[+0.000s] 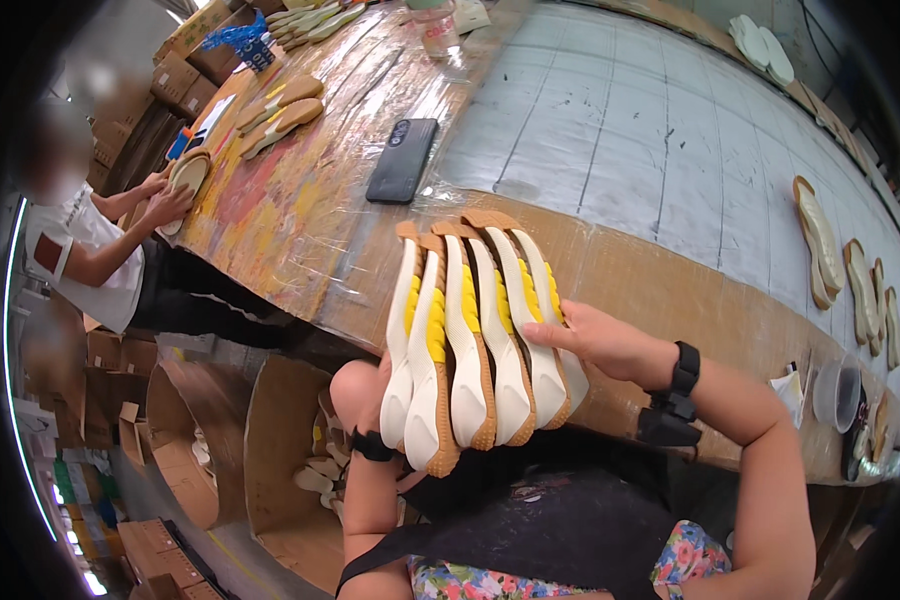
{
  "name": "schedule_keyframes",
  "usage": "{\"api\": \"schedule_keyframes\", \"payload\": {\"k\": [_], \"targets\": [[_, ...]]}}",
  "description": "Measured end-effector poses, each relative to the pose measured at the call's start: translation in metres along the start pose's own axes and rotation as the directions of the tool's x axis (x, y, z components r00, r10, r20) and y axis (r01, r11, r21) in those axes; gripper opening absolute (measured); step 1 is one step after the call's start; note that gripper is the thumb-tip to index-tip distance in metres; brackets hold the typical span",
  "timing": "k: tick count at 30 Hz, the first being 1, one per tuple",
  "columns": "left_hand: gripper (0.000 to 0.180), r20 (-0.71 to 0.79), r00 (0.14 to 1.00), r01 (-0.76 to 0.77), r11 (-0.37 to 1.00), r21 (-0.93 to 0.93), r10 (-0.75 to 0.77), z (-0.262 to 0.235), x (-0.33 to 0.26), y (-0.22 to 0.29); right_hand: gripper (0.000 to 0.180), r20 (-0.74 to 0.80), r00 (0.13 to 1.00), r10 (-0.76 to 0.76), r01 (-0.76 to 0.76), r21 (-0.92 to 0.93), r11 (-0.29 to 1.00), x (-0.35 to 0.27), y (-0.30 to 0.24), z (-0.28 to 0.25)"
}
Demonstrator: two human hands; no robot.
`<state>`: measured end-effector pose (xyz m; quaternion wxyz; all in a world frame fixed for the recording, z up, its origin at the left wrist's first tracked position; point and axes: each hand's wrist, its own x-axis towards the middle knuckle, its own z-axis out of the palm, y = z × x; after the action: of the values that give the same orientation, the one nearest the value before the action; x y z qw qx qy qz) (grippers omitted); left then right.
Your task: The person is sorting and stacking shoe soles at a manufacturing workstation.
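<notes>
A row of several shoe soles [467,375], standing on edge side by side, is squeezed between my two hands at the table's near edge. They have white sidewalls, yellow middle parts and tan treads. My left hand [362,393] presses the row from the left, its fingers mostly hidden behind the soles. On the other side, my right hand [602,338] grips the outermost sole, with the thumb lying on the white sidewall. A dark band sits on each wrist.
A black phone [402,160] lies on the plastic-covered table [360,250]. More soles [818,240] rest at the right, near a clear plastic cup [836,393]. At the left, a co-worker [100,240] handles a sole. Cardboard boxes [290,500] holding soles stand below.
</notes>
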<state>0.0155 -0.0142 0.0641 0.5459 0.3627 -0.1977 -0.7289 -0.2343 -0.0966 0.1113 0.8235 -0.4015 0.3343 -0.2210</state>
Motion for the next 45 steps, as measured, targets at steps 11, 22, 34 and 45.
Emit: {"api": "schedule_keyframes", "payload": {"k": [11,22,34,45], "targets": [[0.078,0.205,0.948,-0.275,0.951,0.139,0.244,0.046,0.007,0.053,0.052,0.151,0.977,0.153,-0.177,0.161,0.971,0.028,0.005,-0.006],[0.045,-0.235,0.849,-0.529,0.744,-0.408,0.474,-0.054,0.072,0.090,0.042,0.339,0.877,-0.342,0.151,0.480,0.864,0.269,-0.093,0.068],[0.013,-0.354,0.854,-0.442,0.890,-0.109,0.381,-0.086,0.098,0.075,0.037,-0.061,0.901,-0.430,0.329,-0.551,0.767,0.367,-0.050,0.097],[0.019,-0.311,0.870,-0.387,0.921,0.047,0.382,-0.089,0.115,0.064,0.025,-0.383,0.663,-0.643,0.198,-0.738,0.645,0.133,-0.006,-0.085]]}}
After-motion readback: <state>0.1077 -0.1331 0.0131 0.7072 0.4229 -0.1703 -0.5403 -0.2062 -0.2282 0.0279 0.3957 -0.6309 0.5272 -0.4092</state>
